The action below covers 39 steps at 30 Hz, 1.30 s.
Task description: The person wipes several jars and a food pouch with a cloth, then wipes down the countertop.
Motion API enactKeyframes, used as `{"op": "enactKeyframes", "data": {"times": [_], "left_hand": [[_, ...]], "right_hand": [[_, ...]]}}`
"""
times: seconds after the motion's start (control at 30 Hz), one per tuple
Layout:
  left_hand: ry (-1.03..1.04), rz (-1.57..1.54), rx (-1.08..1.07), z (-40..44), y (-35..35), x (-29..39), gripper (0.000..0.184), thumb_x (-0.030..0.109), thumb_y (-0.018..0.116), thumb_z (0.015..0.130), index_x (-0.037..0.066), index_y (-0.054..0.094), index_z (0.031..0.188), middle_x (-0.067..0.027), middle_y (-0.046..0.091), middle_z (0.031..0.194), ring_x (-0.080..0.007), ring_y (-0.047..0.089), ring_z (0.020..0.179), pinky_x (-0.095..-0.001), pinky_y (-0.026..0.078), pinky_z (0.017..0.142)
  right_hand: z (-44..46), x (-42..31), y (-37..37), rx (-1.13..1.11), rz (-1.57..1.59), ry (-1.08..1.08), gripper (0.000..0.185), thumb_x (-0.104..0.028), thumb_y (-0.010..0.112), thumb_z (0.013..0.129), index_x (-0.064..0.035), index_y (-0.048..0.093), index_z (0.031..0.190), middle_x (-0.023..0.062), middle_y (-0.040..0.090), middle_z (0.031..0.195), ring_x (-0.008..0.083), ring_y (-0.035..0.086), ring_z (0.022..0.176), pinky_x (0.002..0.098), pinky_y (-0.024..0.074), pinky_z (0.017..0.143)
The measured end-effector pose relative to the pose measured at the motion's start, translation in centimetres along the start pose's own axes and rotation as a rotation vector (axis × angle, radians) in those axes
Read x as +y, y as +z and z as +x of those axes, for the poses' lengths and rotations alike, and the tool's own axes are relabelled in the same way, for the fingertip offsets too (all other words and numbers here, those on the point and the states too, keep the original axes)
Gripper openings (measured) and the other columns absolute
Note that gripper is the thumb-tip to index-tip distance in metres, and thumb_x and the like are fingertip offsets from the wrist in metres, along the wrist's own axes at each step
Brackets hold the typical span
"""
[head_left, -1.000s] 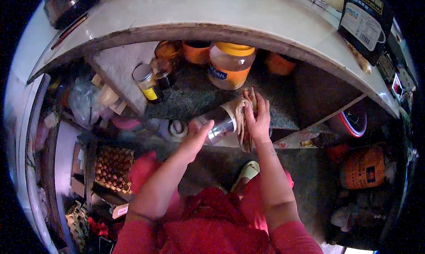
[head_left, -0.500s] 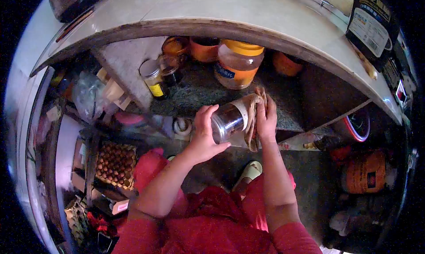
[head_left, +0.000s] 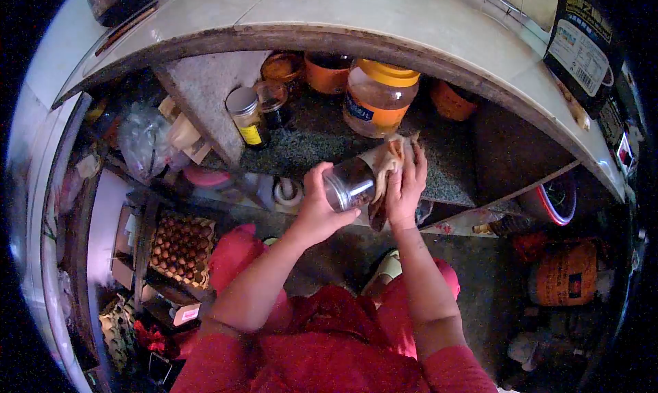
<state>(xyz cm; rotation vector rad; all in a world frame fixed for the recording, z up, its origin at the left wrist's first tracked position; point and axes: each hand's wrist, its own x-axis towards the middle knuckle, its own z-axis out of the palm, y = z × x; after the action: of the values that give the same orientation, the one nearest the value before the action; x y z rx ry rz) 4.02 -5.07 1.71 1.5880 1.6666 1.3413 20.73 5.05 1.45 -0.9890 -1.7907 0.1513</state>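
Observation:
A clear jar (head_left: 356, 182) with a pale label and a little dark matter inside is held tilted in front of the cupboard shelf. My left hand (head_left: 320, 211) is closed around its left end, where a ribbed rim shows. Against the jar's other end, my right hand (head_left: 406, 186) presses a tan cloth (head_left: 384, 174), its fingers bent over the fabric. The cloth hides that end of the jar.
On the shelf (head_left: 308, 146) stand a yellow-lidded jar (head_left: 380, 102), a silver-lidded jar (head_left: 247, 117), a small dark jar (head_left: 272, 105) and orange pots (head_left: 327, 76). The counter edge (head_left: 329, 37) overhangs them. An egg tray (head_left: 180, 248) lies low on the left.
My right hand and the cloth have shifted slightly left and up over the jar's end. My left hand still holds the jar. The whole view has moved a little.

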Motion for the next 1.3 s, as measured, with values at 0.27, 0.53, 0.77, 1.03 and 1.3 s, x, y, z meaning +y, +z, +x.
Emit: {"op": "enactKeyframes", "data": {"times": [0.27,0.53,0.77,1.03,1.3], "left_hand": [[-0.215,-0.214,-0.048,0.4,-0.4,-0.1,0.101,0.023,0.086,0.057,0.006,0.021,0.132,-0.018,0.03,0.129,-0.0296,0.035,0.122,-0.0404,0.031,0.104],[-0.235,-0.098,-0.104,0.5,-0.8,-0.4,0.107,0.032,0.088,0.058,0.004,0.017,0.133,-0.0192,0.027,0.131,-0.0307,0.034,0.122,-0.0403,0.031,0.105],[-0.222,-0.102,-0.069,0.5,-0.7,-0.2,0.103,0.029,0.086,0.059,0.004,0.018,0.132,-0.0189,0.034,0.129,-0.0303,0.038,0.122,-0.0418,0.031,0.105],[-0.233,-0.138,-0.1,0.5,-0.6,-0.6,0.102,0.026,0.085,0.061,0.004,0.016,0.133,-0.019,0.03,0.13,-0.0294,0.037,0.122,-0.0402,0.032,0.104],[-0.248,-0.073,-0.1,0.4,-0.6,0.1,0.104,0.035,0.085,0.06,0.004,0.017,0.133,-0.0181,0.039,0.13,-0.03,0.04,0.123,-0.0418,0.031,0.105]], "right_hand": [[-1.5,-3.4,-0.5,-0.221,0.118,-0.132,0.047,-0.035,0.047,0.089,-0.009,0.055,0.128,0.0153,0.044,0.134,0.0393,0.028,0.133,0.0578,0.0131,0.11],[-1.6,-4.2,-0.7,-0.292,0.107,-0.224,0.05,-0.04,0.049,0.088,-0.0096,0.053,0.128,0.0137,0.045,0.134,0.0387,0.031,0.132,0.0565,0.0146,0.11],[-1.6,-4.3,-0.5,-0.271,0.082,-0.238,0.05,-0.039,0.049,0.088,-0.0095,0.053,0.128,0.0139,0.045,0.134,0.039,0.032,0.131,0.0559,0.016,0.11],[-1.7,-4.0,-0.4,-0.271,0.078,-0.237,0.049,-0.036,0.051,0.086,-0.0099,0.054,0.127,0.0142,0.045,0.133,0.0391,0.032,0.131,0.0561,0.0165,0.11],[-1.5,-4.1,-0.6,-0.265,0.056,-0.246,0.049,-0.036,0.05,0.086,-0.0106,0.053,0.128,0.0132,0.046,0.132,0.039,0.034,0.129,0.0572,0.0175,0.109]]}}
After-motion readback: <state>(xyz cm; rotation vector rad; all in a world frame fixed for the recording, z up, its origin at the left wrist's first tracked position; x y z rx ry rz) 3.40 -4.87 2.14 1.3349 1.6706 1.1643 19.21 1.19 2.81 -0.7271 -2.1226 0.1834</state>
